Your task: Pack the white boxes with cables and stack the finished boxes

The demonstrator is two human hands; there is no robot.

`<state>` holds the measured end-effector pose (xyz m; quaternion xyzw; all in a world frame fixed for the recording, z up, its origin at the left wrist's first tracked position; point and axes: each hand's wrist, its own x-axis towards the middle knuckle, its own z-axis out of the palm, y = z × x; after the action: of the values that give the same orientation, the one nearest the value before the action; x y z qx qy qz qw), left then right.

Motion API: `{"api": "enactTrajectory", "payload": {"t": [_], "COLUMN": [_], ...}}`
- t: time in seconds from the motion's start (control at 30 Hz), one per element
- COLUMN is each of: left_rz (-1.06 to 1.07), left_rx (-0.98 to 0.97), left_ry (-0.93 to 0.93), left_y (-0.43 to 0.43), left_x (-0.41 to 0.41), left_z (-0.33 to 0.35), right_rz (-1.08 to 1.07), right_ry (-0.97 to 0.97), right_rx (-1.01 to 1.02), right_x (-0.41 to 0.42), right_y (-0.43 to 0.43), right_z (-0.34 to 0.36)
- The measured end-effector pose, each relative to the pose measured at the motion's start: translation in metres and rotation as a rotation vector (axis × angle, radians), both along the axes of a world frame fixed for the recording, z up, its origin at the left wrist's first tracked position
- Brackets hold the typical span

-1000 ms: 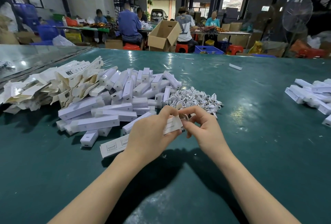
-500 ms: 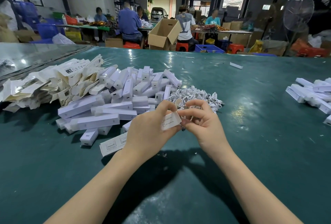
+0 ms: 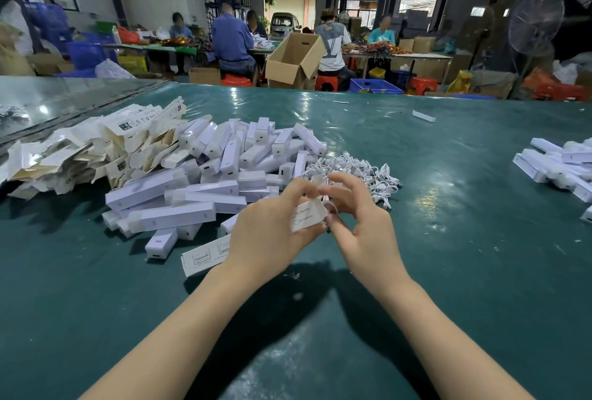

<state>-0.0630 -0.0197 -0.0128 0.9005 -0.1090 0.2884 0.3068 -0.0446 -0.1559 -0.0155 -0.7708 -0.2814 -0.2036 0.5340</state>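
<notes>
White card is what the left hand (image 3: 269,233) holds: its fingers are clamped round a small box (image 3: 307,217), raised just above the green tabletop (image 3: 448,271), open flap toward the right hand (image 3: 362,223). The right fingers are pinched on a coiled cable (image 3: 330,207) at the box's mouth, though blur hides the detail. This box looks mid-fill, not yet closed. A loose cable pile (image 3: 358,169) lies at twelve o'clock from the hands, a big box heap (image 3: 208,182) at ten, and flat cartons (image 3: 96,150) beyond it at nine. A smaller group of boxes (image 3: 560,169) at three o'clock is probably the finished lot. Judging by the piles, most of the work remains.
</notes>
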Motion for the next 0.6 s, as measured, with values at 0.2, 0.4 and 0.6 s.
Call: {"api": "enactTrajectory", "payload": {"t": [0.2, 0.4, 0.6], "left_rz": [-0.027, -0.028, -0.031], "left_rx": [0.03, 0.065, 0.147], "left_ry": [0.045, 0.042, -0.029], "left_y": [0.0045, 0.0059, 0.0085], "left_x": [0.0018, 0.0043, 0.0049], "left_z": [-0.0026, -0.0053, -0.0076], "right_rz": [-0.014, 0.0, 0.034], "right_ry": [0.029, -0.028, -0.058], "right_rx": [-0.009, -0.198, -0.316], "right_x": [0.0056, 0.0043, 0.0045], "right_y": [-0.0035, -0.0061, -0.004], "right_z": [-0.0041, -0.0017, -0.0032]}}
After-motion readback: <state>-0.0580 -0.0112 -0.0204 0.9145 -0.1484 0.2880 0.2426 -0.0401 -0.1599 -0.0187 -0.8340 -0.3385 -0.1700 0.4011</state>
